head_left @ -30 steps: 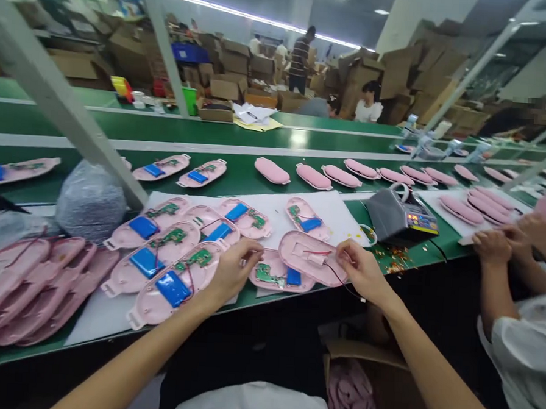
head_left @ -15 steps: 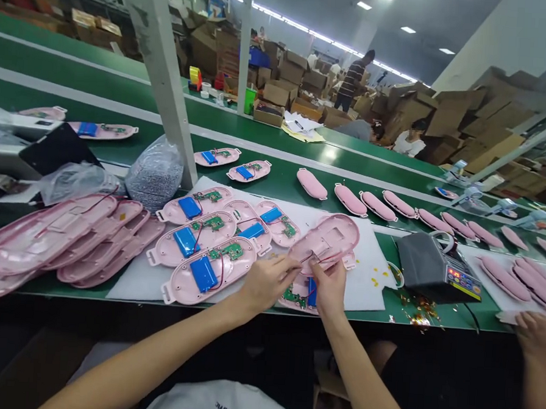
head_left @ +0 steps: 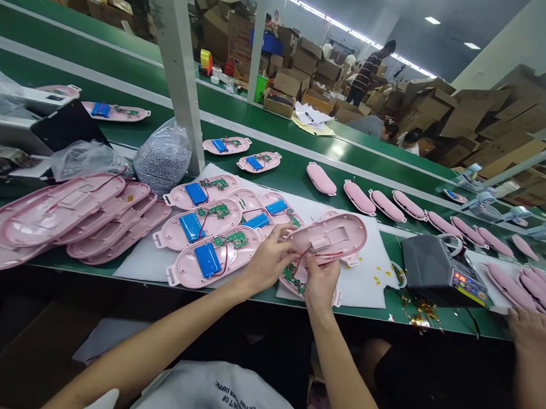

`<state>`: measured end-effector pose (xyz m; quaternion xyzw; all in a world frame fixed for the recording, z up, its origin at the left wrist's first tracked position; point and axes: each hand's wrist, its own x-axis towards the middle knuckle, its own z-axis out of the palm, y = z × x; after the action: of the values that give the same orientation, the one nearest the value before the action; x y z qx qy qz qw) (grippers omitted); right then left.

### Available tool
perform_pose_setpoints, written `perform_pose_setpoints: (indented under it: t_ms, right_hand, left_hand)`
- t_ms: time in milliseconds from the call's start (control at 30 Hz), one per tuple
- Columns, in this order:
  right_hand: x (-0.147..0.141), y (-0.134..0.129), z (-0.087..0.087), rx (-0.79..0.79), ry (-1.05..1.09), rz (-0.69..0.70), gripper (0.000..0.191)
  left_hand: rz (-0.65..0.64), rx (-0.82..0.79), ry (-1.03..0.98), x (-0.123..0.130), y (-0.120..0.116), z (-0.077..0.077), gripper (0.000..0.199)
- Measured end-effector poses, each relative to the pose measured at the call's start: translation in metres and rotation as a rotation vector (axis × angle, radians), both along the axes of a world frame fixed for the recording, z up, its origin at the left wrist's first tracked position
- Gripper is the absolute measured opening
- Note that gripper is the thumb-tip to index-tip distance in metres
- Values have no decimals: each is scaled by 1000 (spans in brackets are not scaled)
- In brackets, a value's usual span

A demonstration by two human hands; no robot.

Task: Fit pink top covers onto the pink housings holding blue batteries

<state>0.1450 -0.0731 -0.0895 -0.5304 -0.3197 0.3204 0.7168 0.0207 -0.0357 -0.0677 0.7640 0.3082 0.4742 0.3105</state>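
Note:
A pink oval plastic shell (head_left: 351, 233), hollow side up, is held tilted above the white foam sheet (head_left: 364, 288). Around its left end curl the fingers of my left hand (head_left: 273, 253). My right hand (head_left: 321, 283) grips the near edge, with the thumb by a thin red wire (head_left: 332, 255) that runs inside the shell. Below the hands lies a pink half-shell with a green circuit board (head_left: 296, 285), partly covered. To the left, several similar half-shells (head_left: 184, 279) hold blue battery packs (head_left: 207, 260) and green boards.
Empty pink shells (head_left: 66, 209) are stacked at left, near a plastic bag of small parts (head_left: 163, 156). A black box with a digital display (head_left: 434, 271) stands at right, beside amber tape scraps (head_left: 425, 313). Closed pink shells (head_left: 387, 205) line the green bench. Another person's hand (head_left: 534, 331) is at far right.
My left hand has shifted from the wire area to the shell's left end, fingers now more raised. The shell has turned slightly, and the whole view has shifted a little.

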Motion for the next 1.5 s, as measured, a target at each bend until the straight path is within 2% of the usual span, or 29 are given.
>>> perform_pose_setpoints:
  t_ms: [100, 233, 367, 433, 500, 567, 633, 667, 700, 767, 833, 867, 900, 1000, 1133, 1233, 1333, 1400, 1433, 1467, 1500]
  right_hand:
    - [-2, 3, 4, 25, 38, 23, 52]
    - [-8, 5, 15, 60, 157, 49, 48]
    - [-18, 4, 15, -8, 331, 119, 48]
    - [-15, 1, 11, -57, 351, 160, 48]
    - [0, -3, 11, -112, 273, 203, 51]
    - [26, -7, 20, -111, 21, 108, 56]
    - [53, -5, 40, -39, -406, -86, 61]
    - [64, -1, 52, 4, -652, -128, 61]
    - [73, 4, 65, 36, -898, -90, 58]
    - [80, 18, 86, 29, -1312, 206, 43]
    - [78, 33, 96, -82, -1533, 529, 21]
    - [75, 39, 97, -151, -1573, 614, 19]
    - [72, 44, 95, -210, -1578, 643, 21]
    - [66, 48, 84, -274, -1508, 587, 25]
    - [63, 47, 71, -265, -1510, 526, 27]
    - [55, 48, 70, -277, -1549, 452, 28]
    - [49, 51, 74, -238, -1539, 486, 19]
    - [61, 51, 76, -154, -1466, 526, 20]
    - [74, 48, 76, -108, -1382, 493, 22]
    - [93, 40, 74, -69, -1262, 395, 24]
    - [116, 27, 70, -40, -1098, 212, 26]
  left_hand:
    - [-37, -111, -81, 1, 1, 6, 6]
    - [76, -96, -150, 5, 0, 4, 4]
    - [167, -62, -252, 15, 2, -14, 6]
    - [194, -152, -317, 20, 3, -25, 9]
    - [217, -321, -429, 22, 5, -33, 24]
    - [215, -472, -529, 23, 4, -36, 42]
    - [177, -544, -561, 22, 3, -35, 54]
    - [150, -555, -554, 21, 2, -33, 56]
    - [120, -555, -539, 20, 0, -31, 56]
    - [85, -549, -514, 19, -2, -28, 53]
    - [71, -547, -496, 18, -2, -26, 52]
    - [60, -552, -480, 18, -1, -26, 50]
    - [37, -563, -454, 16, 1, -26, 47]
    - [-75, -621, -370, 12, 8, -29, 37]
    - [-154, -680, -345, 5, 17, -32, 44]
    - [-135, -658, -243, 2, 19, -28, 45]
    - [-32, -519, -75, 3, 21, -18, 38]
    - [-2, -441, -31, 7, 26, -10, 33]
    - [22, -423, -18, 9, 29, -7, 30]
    - [51, -413, 28, 10, 31, -4, 26]
    - [83, -416, 68, 11, 33, -3, 26]
